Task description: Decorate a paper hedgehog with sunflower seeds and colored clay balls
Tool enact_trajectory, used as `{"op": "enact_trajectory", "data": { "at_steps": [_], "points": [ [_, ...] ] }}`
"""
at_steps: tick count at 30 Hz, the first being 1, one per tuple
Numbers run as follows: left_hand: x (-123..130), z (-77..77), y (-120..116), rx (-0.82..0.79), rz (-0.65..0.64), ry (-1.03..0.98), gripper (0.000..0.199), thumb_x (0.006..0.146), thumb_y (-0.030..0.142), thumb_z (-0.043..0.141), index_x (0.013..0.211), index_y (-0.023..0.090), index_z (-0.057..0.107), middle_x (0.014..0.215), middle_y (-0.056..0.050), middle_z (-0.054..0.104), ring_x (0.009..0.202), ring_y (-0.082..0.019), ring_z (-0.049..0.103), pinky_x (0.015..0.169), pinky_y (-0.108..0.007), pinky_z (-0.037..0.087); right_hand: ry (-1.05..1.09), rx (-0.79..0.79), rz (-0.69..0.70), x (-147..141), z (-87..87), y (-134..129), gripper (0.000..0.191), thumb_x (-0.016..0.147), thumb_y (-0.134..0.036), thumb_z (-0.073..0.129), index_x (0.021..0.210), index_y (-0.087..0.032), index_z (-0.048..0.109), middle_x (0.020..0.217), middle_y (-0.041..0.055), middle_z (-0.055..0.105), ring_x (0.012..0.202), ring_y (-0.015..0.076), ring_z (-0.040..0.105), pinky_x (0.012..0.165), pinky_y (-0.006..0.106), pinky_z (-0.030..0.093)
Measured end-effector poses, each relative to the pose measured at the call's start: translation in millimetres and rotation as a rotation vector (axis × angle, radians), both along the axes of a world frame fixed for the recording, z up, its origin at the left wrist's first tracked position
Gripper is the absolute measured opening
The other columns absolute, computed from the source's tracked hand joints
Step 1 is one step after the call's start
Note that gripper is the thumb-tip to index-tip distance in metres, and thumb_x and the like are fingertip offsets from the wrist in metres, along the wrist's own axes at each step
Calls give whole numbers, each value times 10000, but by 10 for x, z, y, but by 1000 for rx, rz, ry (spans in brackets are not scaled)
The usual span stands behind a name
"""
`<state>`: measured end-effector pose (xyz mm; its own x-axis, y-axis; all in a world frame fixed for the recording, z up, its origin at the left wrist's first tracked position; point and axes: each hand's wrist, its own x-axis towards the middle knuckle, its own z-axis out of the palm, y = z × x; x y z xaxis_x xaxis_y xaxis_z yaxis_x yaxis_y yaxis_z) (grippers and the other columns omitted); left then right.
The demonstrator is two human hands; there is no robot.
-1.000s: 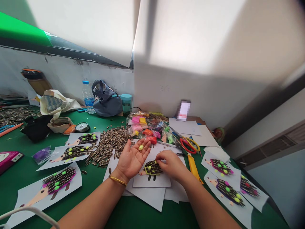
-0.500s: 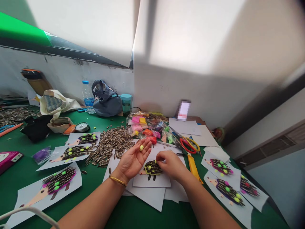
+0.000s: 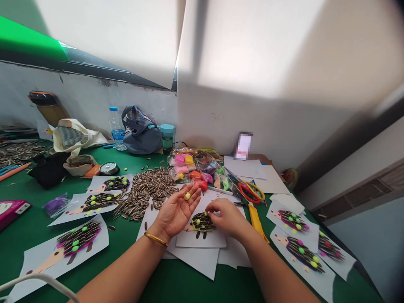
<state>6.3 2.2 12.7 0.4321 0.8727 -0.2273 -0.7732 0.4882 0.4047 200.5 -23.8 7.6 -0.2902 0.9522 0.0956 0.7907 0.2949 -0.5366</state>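
Observation:
My left hand (image 3: pixel 176 210) is held palm up left of the paper, fingers stretched out, bearing a small lump of yellow clay (image 3: pixel 187 196). My right hand (image 3: pixel 227 216) is closed in a pinch at the right side of a hedgehog picture (image 3: pixel 203 222). A tiny yellow clay ball (image 3: pixel 206 213) shows at its fingertips, against the hedgehog's back; whether it is stuck there I cannot tell. The hedgehog has sunflower seeds for spines, a yellow outline, yellow dots and dark legs. It is on a white sheet (image 3: pixel 202 242) atop other papers.
A heap of sunflower seeds (image 3: pixel 154 185) lies behind my left hand. Bags of coloured clay (image 3: pixel 192 166), red-handled scissors (image 3: pixel 249 191) and a yellow cutter (image 3: pixel 257 223) lie beyond my hands. Hedgehog cards (image 3: pixel 78 244) lie left, others (image 3: pixel 299 252) right. A white cable (image 3: pixel 47 277) curves at lower left.
My right hand's fingertips have shifted very slightly to the left over the hedgehog. My left hand and the clay lump on it have stayed almost still.

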Motion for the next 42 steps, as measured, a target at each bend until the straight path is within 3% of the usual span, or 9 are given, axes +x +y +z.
{"op": "enact_trajectory", "data": {
  "at_steps": [5, 19, 29, 35, 39, 42],
  "points": [
    [-4, -22, -7, 39, -4, 13, 366, 868, 47, 485, 1212, 132, 578, 1337, -144, 596, 1307, -234, 513, 1103, -384, 439, 26, -30, -6, 9, 13, 5, 245, 834, -164, 515, 896, -237, 742, 942, 19, 731, 902, 179, 621, 770, 279, 436],
    [-4, -35, 4, 40, 1, 29, 368, 873, 46, 502, 1226, 124, 569, 1330, -150, 601, 1299, -233, 520, 1106, -374, 435, -63, 12, -49, -57, -133, 38, 99, 804, -157, 610, 817, -224, 682, 821, 5, 698, 775, 159, 586, 688, 258, 377],
    [-11, -53, 17, 31, -6, 28, 365, 876, 62, 488, 1227, 127, 569, 1338, -154, 594, 1301, -244, 518, 1095, -389, 444, -16, 34, -26, -14, -25, 7, 182, 853, -190, 537, 811, -222, 711, 853, 19, 712, 854, 178, 601, 781, 286, 401],
    [7, -39, -2, 67, 2, 127, 364, 888, 38, 492, 1227, 153, 559, 1291, -137, 635, 1221, -216, 593, 1031, -338, 501, 51, -7, -103, 2, -10, -4, 227, 858, -191, 496, 944, -238, 701, 958, 25, 724, 900, 196, 622, 767, 296, 442],
    [35, -56, -30, 10, -20, 234, 264, 941, 158, 505, 1194, 131, 576, 1163, -164, 698, 1072, -219, 684, 900, -309, 574, 165, 162, -142, -14, 6, -50, 254, 900, -240, 477, 1059, -222, 675, 1054, 62, 706, 998, 218, 617, 872, 346, 472],
    [90, -51, -93, 41, -64, 223, 270, 925, 138, 525, 1185, 123, 597, 1194, -168, 685, 1106, -234, 667, 926, -313, 559, 210, 388, -99, -57, 37, -116, 350, 954, -275, 413, 1254, -222, 587, 1267, 90, 626, 1208, 234, 539, 1036, 404, 414]
  ]
}}
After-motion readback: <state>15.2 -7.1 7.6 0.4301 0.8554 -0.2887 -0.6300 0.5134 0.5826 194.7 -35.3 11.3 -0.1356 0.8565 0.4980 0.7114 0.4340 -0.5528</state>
